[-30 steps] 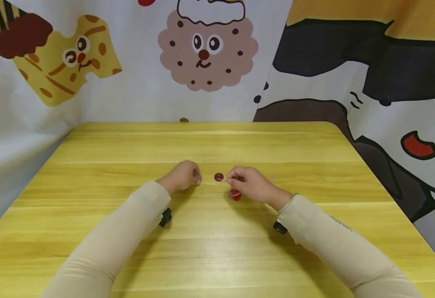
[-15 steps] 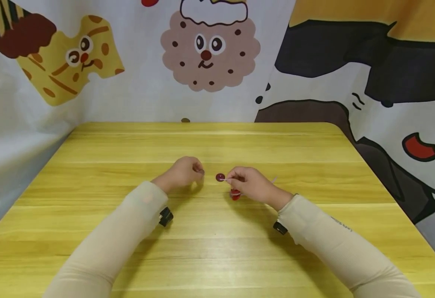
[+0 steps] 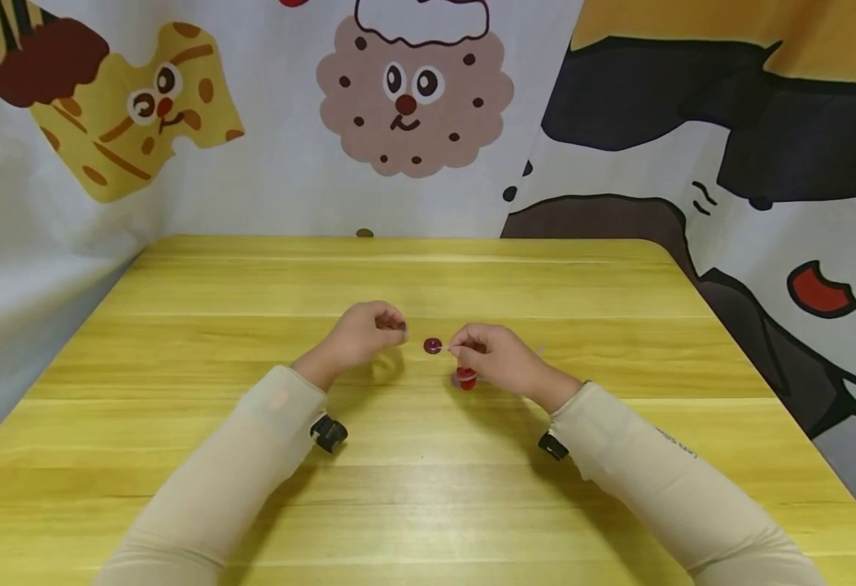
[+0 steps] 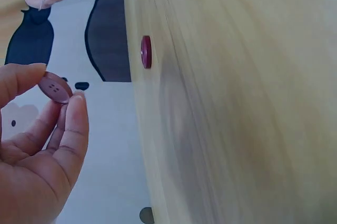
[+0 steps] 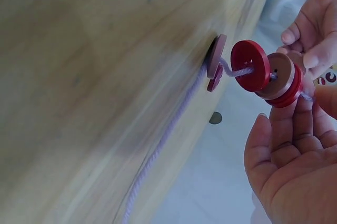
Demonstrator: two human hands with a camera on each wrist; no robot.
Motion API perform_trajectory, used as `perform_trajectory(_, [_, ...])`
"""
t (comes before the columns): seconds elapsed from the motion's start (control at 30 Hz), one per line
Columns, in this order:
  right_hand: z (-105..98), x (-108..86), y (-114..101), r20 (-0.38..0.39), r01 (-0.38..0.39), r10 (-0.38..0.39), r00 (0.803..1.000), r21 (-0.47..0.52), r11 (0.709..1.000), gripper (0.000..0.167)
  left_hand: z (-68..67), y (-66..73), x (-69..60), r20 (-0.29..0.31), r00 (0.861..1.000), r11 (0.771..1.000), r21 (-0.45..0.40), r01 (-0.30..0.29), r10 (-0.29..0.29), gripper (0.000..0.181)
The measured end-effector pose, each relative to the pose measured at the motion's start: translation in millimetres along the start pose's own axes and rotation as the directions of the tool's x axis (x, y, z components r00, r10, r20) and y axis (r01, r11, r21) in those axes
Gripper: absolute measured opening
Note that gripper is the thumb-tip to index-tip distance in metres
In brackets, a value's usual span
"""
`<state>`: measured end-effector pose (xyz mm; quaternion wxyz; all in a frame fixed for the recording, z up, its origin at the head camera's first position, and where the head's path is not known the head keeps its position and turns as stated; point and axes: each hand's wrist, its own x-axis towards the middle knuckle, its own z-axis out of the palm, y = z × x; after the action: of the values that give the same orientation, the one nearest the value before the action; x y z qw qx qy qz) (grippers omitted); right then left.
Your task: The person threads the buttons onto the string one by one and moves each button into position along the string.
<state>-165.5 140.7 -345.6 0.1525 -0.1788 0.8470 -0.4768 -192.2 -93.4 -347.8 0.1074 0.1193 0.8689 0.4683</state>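
Note:
My left hand [image 3: 360, 335] pinches a dull reddish, four-holed button [image 4: 55, 88] between thumb and fingers, raised above the tabletop. The right hand [image 3: 500, 356] pinches a pale lilac cord [image 5: 163, 140] near its tip. Several buttons are strung on that cord below the fingers, among them a bright red button [image 5: 250, 65] and a pinkish-brown button [image 5: 281, 77]. Between the two hands a dark red button [image 3: 433, 346] is seen, on the table in the left wrist view. The cord's far end trails out behind the right hand.
The wooden table [image 3: 413, 505] spreads under both arms. Behind it hangs a white cartoon-printed curtain [image 3: 267, 187]. In the right wrist view, a pinkish button [image 5: 216, 56] lies by the table surface, with a smaller-looking red button [image 5: 214, 79] partly behind it.
My left hand has moved up and slightly right in the head view, lifting the button off the table. The right hand has barely moved and keeps pinching the cord.

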Motion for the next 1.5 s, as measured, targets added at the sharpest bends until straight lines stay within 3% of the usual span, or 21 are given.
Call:
perform_trajectory(0.2, [-1,-0.5,0,-0.009,-0.003,0.003,1.0,-0.025,1.0,0.021,5.3,5.7,-3.0,-0.01,1.0,0.998,-0.057,-0.024,0.024,0.029])
perform_trajectory(0.4, [-1,0.7,2,0.002,-0.007,0.007,1.0,0.021,1.0,0.022,9.0,10.1,-5.3,-0.019,0.999,0.995,-0.097,-0.028,0.026,0.03])
perform_trajectory(0.67, [1,-0.1,0,-0.015,-0.009,0.009,1.0,0.033,0.999,0.022,11.3,7.9,-7.7,-0.021,0.999,0.989,-0.147,-0.027,0.024,0.03])
perform_trajectory(1.07, [4,2.1,-3,-0.013,-0.034,0.035,0.999,0.059,0.998,0.023,15.5,7.3,-10.0,-0.031,0.999,0.988,-0.15,-0.04,0.036,0.028])
perform_trajectory(1.3, [5,2.0,-5,-0.013,-0.035,0.036,0.999,0.109,0.993,0.023,19.3,6.9,-9.7,-0.035,0.996,0.98,-0.182,-0.081,0.076,0.029])
perform_trajectory(1.5, [8,3.0,-6,-0.02,-0.029,0.032,0.999,0.117,0.993,0.023,20.6,6.7,-11.8,-0.03,0.998,0.976,-0.208,-0.069,0.064,0.029])
